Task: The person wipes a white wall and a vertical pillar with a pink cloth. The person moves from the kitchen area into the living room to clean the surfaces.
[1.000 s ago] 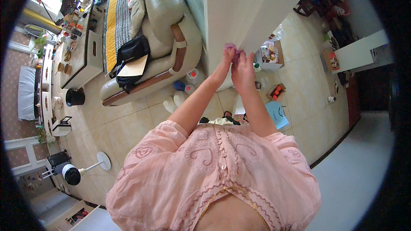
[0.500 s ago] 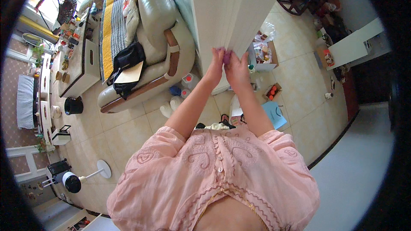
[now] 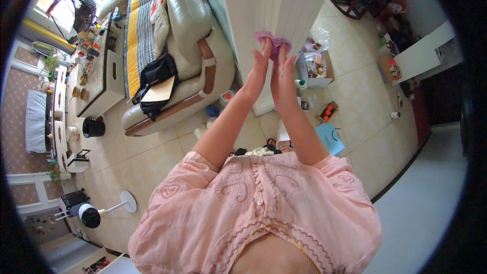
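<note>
A crumpled purple cloth [image 3: 276,45] lies against the edge of a white pillar [image 3: 253,5] in front of me. My left hand [image 3: 258,70] presses the cloth from the left, with its fingers stretched upward. From the other side, my right hand [image 3: 283,77] holds the cloth at the same edge, fingers long and close together. The fingertips are partly covered by the fabric. Both arms reach forward and up from my pink sleeves.
Left of the pillar stands a pale leather sofa [image 3: 190,12] with a black bag [image 3: 157,71]. To the right on the tiled floor are a filled cardboard box [image 3: 328,66], a small box of orange-red items [image 3: 328,111] and a light-blue bag [image 3: 329,139]. A white fan [image 3: 91,215] stands lower left.
Both hands have slid farther up the pillar with the cloth. More of the cloth now shows, spread around the edge above my fingers. The view has shifted slightly.
</note>
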The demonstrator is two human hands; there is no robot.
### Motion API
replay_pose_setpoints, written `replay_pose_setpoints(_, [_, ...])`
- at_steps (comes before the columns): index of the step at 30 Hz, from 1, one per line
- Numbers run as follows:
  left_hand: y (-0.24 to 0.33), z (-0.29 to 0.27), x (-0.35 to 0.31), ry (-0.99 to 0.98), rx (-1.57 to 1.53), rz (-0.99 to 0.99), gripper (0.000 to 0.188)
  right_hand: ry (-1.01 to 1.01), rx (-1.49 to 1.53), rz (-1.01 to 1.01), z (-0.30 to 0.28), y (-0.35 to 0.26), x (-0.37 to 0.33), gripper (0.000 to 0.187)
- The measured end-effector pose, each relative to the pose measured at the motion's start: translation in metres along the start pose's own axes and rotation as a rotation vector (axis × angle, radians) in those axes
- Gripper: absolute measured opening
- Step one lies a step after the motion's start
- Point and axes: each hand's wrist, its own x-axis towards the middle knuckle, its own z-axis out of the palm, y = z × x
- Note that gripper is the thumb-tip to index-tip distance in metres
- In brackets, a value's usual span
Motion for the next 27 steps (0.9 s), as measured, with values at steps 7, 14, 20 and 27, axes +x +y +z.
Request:
replay_pose_setpoints(7, [0.037, 0.005, -0.018, -0.006, 0.027, 0.042, 0.059, 0.026, -0.026, 0.121, -0.017, 0.022, -0.006, 0.082])
replay_pose_setpoints(14, [0.047, 0.005, -0.033, 0.088, 0.488, 0.192, 0.067, 0.072, -0.079, 0.21, -0.052, 0.072, -0.01, 0.084])
replay_pose_setpoints(20, [0.068, 0.009, -0.035, 0.767, 2.614, 0.388, 0.083, 0.021, -0.047, 0.311, -0.076, 0.1, -0.017, 0.083])
replay_pose_setpoints(27, [0.083, 0.012, -0.044, 0.959, 2.455, 0.405, 0.086, 0.122, -0.011, 0.458, -0.061, 0.064, -0.027, 0.059])
